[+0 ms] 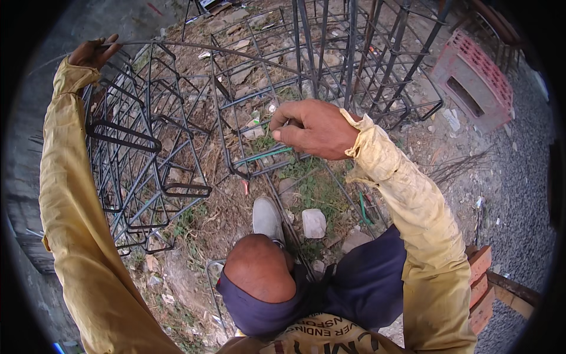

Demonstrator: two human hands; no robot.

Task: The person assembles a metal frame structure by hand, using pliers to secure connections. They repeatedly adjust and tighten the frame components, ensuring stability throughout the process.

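At the upper left, my left hand (pixel 93 54) is closed round a long thin steel rod (pixel 194 45), which runs right toward the upright bars. My right hand (pixel 318 128) is over the middle of the ground, its fingers curled toward the thumb. Whatever it may hold is too small or hidden to make out. Just beyond and below it lies a rebar cage (pixel 240 101) of dark bars. A second rebar cage (pixel 154 141), with bent stirrups, leans below my left hand. A green strip (pixel 268 154) lies along a bar near my right thumb.
Upright rebar (pixel 352 53) rises at the top middle. A red and grey hollow block (pixel 471 88) stands at the right, near a gravel strip (pixel 522 177). Red bricks (pixel 480 283) are stacked by my right elbow. A pale stone (pixel 313 223) lies beside my shoe (pixel 268 218).
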